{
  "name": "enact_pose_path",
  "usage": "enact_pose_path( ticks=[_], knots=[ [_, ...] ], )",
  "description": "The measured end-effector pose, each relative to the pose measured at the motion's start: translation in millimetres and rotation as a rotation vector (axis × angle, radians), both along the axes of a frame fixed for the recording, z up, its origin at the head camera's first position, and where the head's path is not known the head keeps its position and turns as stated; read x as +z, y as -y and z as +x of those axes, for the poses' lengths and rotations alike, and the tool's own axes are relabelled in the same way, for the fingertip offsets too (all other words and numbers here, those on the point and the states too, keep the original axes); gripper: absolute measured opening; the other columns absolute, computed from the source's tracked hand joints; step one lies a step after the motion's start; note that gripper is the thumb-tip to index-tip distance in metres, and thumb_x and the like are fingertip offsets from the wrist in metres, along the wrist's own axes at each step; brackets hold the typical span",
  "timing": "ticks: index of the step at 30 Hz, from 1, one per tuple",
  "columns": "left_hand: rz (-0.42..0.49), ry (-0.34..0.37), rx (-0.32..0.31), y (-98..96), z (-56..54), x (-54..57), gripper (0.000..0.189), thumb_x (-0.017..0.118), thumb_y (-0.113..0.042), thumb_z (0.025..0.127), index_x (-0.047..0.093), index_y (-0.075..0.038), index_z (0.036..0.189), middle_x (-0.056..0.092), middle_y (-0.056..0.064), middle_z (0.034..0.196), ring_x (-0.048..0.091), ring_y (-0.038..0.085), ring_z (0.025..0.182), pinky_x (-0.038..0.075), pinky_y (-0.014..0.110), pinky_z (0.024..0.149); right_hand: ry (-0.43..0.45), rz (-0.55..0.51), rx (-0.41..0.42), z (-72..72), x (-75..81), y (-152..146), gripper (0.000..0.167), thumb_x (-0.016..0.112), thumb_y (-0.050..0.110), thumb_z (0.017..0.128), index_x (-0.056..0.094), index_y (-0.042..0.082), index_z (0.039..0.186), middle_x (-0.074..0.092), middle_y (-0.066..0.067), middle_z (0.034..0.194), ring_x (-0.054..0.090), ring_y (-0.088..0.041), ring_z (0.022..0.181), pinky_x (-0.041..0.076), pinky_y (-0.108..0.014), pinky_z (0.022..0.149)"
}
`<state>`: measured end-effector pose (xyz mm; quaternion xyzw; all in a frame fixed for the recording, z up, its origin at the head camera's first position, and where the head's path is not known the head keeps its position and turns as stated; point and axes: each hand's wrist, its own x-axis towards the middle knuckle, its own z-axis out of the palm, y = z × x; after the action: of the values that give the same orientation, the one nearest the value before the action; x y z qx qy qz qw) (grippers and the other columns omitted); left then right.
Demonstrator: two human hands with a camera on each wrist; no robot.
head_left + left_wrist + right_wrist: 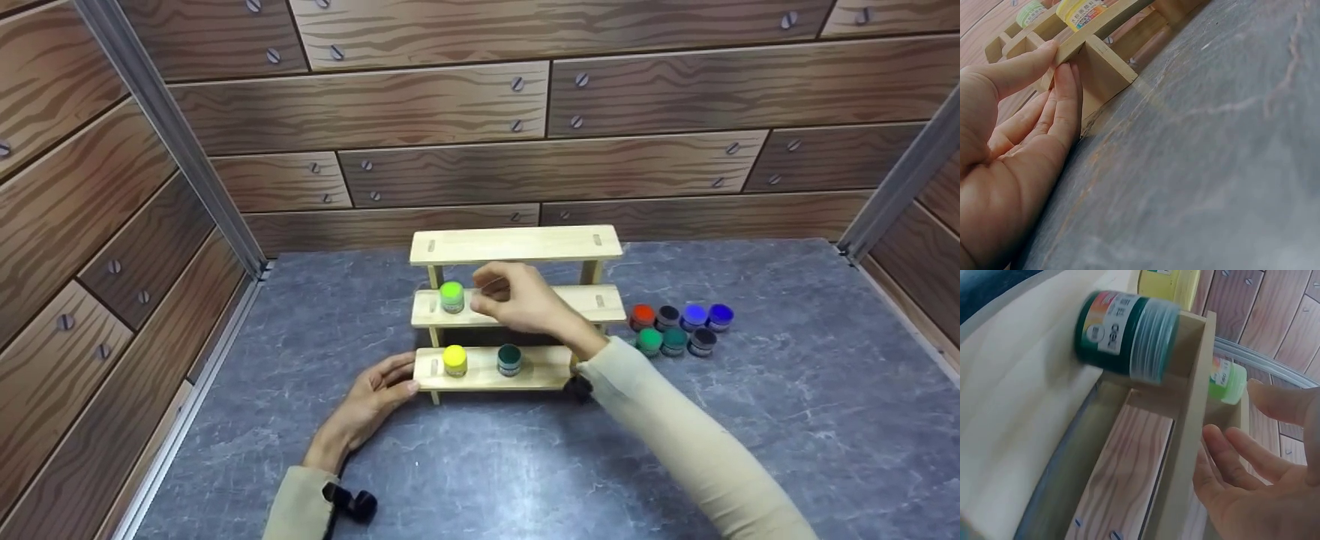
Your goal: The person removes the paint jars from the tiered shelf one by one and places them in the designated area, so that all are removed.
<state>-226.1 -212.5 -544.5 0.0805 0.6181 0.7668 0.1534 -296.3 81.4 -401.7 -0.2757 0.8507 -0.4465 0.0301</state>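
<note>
A three-step wooden shelf stands on the table. My left hand pinches the left end of its lowest step, the thumb at the edge and the fingers against the side. On that step sit a yellow paint jar and a dark green paint jar, set apart. A light green paint jar stands at the left of the middle step. Just right of it, over the same step, is my right hand, its thumb and fingers bent and apart around nothing. The top step bears no jar.
Right of the shelf, several paint jars stand in two rows on the grey marbled table, among them a red jar, a green jar and a blue jar. Wood-patterned walls enclose the back and sides.
</note>
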Motion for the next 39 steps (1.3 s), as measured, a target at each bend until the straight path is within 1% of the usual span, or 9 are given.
enact_pose_path(
  ticks=[6, 12, 14, 18, 22, 30, 34, 39],
  knots=[
    [0.006, -0.005, 0.0, -0.3, -0.1, 0.9, 0.07, 0.069, 0.0, 0.1, 0.034, 0.013, 0.159, 0.054, 0.023, 0.153, 0.065, 0.016, 0.124, 0.055, 0.028, 0.108, 0.02, -0.027, -0.006, -3.0, -4.4, 18.5, 0.044, 0.078, 0.012, 0.096, 0.066, -0.007, 0.134, 0.072, -0.022, 0.128, 0.071, -0.034, 0.118, 0.058, -0.04, 0.107],
    [-0.003, 0.0, 0.008, 1.0, -0.6, 1.6, 0.07, 0.07, -0.001, 0.1, 0.034, 0.013, 0.159, 0.055, 0.021, 0.152, 0.064, 0.014, 0.125, 0.055, 0.025, 0.106, 0.061, -0.017, -0.053, -3.1, -0.5, 34.4, 0.047, 0.082, 0.013, 0.094, 0.066, -0.006, 0.135, 0.073, -0.019, 0.128, 0.072, -0.031, 0.119, 0.058, -0.036, 0.107],
    [-0.004, 0.0, 0.01, 1.3, -0.9, 2.0, 0.07, 0.07, -0.002, 0.1, 0.034, 0.013, 0.159, 0.056, 0.02, 0.151, 0.063, 0.014, 0.125, 0.055, 0.025, 0.106, 0.056, -0.017, -0.061, -3.2, 0.0, 38.1, 0.046, 0.082, 0.012, 0.094, 0.067, -0.005, 0.134, 0.074, -0.018, 0.125, 0.073, -0.031, 0.118, 0.059, -0.036, 0.106],
    [-0.001, -0.001, 0.009, 2.8, -0.3, 1.6, 0.07, 0.069, -0.001, 0.1, 0.034, 0.013, 0.159, 0.056, 0.021, 0.152, 0.064, 0.015, 0.125, 0.055, 0.026, 0.106, 0.018, 0.001, -0.077, -1.8, -1.4, 42.4, 0.044, 0.083, 0.013, 0.093, 0.069, -0.004, 0.131, 0.075, -0.017, 0.121, 0.073, -0.029, 0.112, 0.061, -0.036, 0.102],
    [0.004, 0.0, 0.005, 3.5, 0.8, 1.2, 0.07, 0.068, 0.0, 0.1, 0.033, 0.013, 0.159, 0.054, 0.023, 0.153, 0.065, 0.016, 0.124, 0.055, 0.027, 0.107, -0.001, 0.018, -0.087, 0.6, -1.8, 43.8, 0.04, 0.083, 0.013, 0.092, 0.072, -0.002, 0.127, 0.076, -0.015, 0.118, 0.073, -0.026, 0.106, 0.062, -0.036, 0.098],
    [0.004, 0.005, 0.0, 1.8, 1.5, 0.4, 0.071, 0.069, -0.001, 0.1, 0.033, 0.013, 0.159, 0.05, 0.026, 0.156, 0.065, 0.016, 0.125, 0.054, 0.027, 0.109, -0.002, 0.001, -0.092, 1.7, -2.9, 41.2, 0.03, 0.082, 0.011, 0.093, 0.074, -0.001, 0.12, 0.077, -0.013, 0.112, 0.072, -0.022, 0.098, 0.062, -0.035, 0.093],
    [-0.003, 0.005, 0.003, 1.9, 1.4, -0.3, 0.071, 0.07, -0.001, 0.1, 0.034, 0.013, 0.159, 0.052, 0.026, 0.155, 0.065, 0.016, 0.125, 0.054, 0.027, 0.108, -0.001, 0.0, -0.079, 2.9, -2.8, 35.8, 0.029, 0.081, 0.011, 0.095, 0.074, 0.0, 0.121, 0.077, -0.012, 0.111, 0.072, -0.02, 0.097, 0.062, -0.035, 0.092],
    [-0.008, 0.0, -0.006, 0.3, 0.5, -0.9, 0.071, 0.071, -0.003, 0.1, 0.034, 0.012, 0.159, 0.051, 0.025, 0.156, 0.064, 0.016, 0.127, 0.054, 0.028, 0.109, -0.021, 0.001, -0.058, 7.1, -0.9, 21.5, 0.031, 0.079, 0.01, 0.096, 0.072, -0.002, 0.124, 0.075, -0.015, 0.114, 0.073, -0.024, 0.1, 0.063, -0.037, 0.094]
  ],
)
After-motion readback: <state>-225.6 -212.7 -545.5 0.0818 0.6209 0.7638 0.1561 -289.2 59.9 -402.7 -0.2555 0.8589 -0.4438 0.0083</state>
